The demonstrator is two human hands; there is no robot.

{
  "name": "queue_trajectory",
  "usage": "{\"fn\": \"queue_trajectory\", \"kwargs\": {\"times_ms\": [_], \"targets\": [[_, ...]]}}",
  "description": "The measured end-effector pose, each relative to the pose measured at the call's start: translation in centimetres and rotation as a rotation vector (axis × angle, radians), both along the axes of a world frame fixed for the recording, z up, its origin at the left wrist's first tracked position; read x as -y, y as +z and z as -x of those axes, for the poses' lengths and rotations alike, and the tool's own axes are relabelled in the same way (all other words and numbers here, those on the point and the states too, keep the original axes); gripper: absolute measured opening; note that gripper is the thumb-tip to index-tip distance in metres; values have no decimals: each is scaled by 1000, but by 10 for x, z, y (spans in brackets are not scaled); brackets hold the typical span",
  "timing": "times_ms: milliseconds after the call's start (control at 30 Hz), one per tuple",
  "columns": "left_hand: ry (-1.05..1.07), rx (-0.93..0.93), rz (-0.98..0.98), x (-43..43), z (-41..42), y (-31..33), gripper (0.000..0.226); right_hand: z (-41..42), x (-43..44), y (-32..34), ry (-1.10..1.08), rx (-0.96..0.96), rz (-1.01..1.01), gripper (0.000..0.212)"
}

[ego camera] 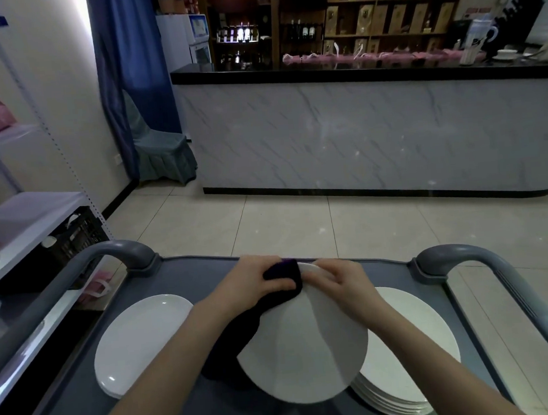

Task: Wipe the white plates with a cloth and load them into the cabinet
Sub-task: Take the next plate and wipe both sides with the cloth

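A white plate (pixel 303 344) is held tilted above the grey cart top (pixel 180 275). My right hand (pixel 342 282) pinches its far rim. My left hand (pixel 258 278) grips a dark purple cloth (pixel 242 326) pressed against the plate's upper left edge; the cloth hangs down behind the plate. A stack of several white plates (pixel 415 343) sits on the cart at the right, partly hidden by the held plate. Another white plate stack (pixel 139 340) lies on the cart at the left.
Grey cart handles rise at the left (pixel 120 250) and right (pixel 457 253). White shelving (pixel 24 221) with a black crate (pixel 73 237) stands close on the left. A marble-fronted counter (pixel 358 136) crosses the room ahead, beyond tiled floor (pixel 300 225).
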State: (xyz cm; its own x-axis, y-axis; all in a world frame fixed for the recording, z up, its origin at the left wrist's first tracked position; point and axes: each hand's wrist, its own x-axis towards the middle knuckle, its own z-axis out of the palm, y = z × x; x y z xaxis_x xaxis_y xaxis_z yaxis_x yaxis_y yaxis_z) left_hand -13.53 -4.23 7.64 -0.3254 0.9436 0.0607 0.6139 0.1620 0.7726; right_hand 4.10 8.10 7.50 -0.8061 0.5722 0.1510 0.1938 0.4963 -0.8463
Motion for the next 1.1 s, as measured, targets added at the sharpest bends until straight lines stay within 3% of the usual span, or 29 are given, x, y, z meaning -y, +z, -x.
{"fn": "queue_trajectory", "kwargs": {"times_ms": [200,333,433,533,667,800,933,1100], "targets": [[573,287,-236,25,-18,-35,20,0,4,-10,-174,-129,113,37],[956,716,-343,35,-56,-67,21,1,21,-27,-424,-271,315,28],[1051,922,-355,34,-67,-80,24,0,29,-38,-496,-268,402,24],[968,798,-336,38,-55,-73,21,-7,20,-39,-422,-150,340,20],[632,350,-281,40,-28,-47,20,-5,-5,-13,-189,-63,127,8],[302,122,-173,28,-22,-28,32,13,-5,2,159,223,-130,23],[399,166,-187,31,-25,-35,19,15,4,-10,115,121,-231,32],[834,645,-328,50,-53,-68,14,11,2,-15,-247,-124,4,36]]}}
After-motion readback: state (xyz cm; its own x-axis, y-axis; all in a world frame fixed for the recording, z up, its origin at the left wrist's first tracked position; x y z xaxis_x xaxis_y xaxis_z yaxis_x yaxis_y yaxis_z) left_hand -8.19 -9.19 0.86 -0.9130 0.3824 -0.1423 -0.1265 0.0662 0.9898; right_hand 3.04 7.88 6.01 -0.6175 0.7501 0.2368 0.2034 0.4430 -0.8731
